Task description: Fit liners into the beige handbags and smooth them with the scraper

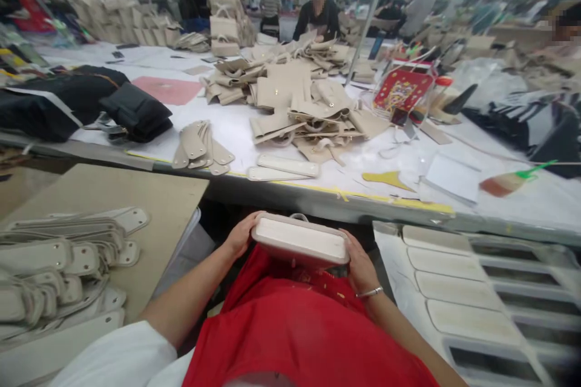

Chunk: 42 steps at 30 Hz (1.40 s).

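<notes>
Both my hands hold a flat cream-coloured bag piece [300, 242] with rounded corners, low over my lap and a red cloth [295, 320]. My left hand [239, 234] grips its left end, fingers curled round the edge. My right hand [361, 265], with a metal bracelet at the wrist, grips its right end. A small metal ring shows at the piece's far edge.
Cream strap pieces [63, 266] are stacked on a board at my left. Long cream strips [458, 290] lie in rows at my right. The white worktable [254, 127] ahead carries piles of beige bag parts [295, 97], black bags [91, 103] and a brush [508, 182]. Other people work at the far side.
</notes>
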### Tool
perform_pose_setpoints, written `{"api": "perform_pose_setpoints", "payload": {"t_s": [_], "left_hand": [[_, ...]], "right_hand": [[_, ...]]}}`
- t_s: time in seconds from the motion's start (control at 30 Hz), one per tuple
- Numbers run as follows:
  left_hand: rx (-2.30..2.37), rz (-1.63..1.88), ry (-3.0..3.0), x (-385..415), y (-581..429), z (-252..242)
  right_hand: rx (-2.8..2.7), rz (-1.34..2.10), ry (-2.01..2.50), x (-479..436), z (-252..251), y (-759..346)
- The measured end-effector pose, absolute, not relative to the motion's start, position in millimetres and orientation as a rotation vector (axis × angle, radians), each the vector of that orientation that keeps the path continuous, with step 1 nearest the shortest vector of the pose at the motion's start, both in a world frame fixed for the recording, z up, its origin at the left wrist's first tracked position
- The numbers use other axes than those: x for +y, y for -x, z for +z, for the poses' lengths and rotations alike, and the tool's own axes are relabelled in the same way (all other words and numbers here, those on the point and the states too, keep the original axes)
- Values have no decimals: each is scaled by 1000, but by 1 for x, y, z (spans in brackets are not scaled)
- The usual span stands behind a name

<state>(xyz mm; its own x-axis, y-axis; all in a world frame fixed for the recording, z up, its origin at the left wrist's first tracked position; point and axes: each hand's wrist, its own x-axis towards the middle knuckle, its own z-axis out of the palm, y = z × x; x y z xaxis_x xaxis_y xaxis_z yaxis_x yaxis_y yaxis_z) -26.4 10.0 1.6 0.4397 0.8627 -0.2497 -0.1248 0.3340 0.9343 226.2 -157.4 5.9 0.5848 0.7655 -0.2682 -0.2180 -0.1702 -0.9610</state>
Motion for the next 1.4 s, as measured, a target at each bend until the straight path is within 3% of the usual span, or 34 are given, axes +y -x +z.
{"api": "perform_pose_setpoints", "payload": {"t_s": [0.3,0.7,0.87,1.07,1.4], "left_hand": [[1020,875,-972,7,15,-1],[935,541,-1081,28,14,15],[1000,413,-1605,32,19,18],[665,148,-2500,31,23,24],[669,-184,-2593,41,6,59]], "right_hand": [[-548,796,1661,-152,3,-219],[-548,897,1614,-153,15,-227],[-629,951,1591,-149,13,-240],[-815,778,1787,-133,22,-239],[-1914,845,1881,-128,56,-277]]}}
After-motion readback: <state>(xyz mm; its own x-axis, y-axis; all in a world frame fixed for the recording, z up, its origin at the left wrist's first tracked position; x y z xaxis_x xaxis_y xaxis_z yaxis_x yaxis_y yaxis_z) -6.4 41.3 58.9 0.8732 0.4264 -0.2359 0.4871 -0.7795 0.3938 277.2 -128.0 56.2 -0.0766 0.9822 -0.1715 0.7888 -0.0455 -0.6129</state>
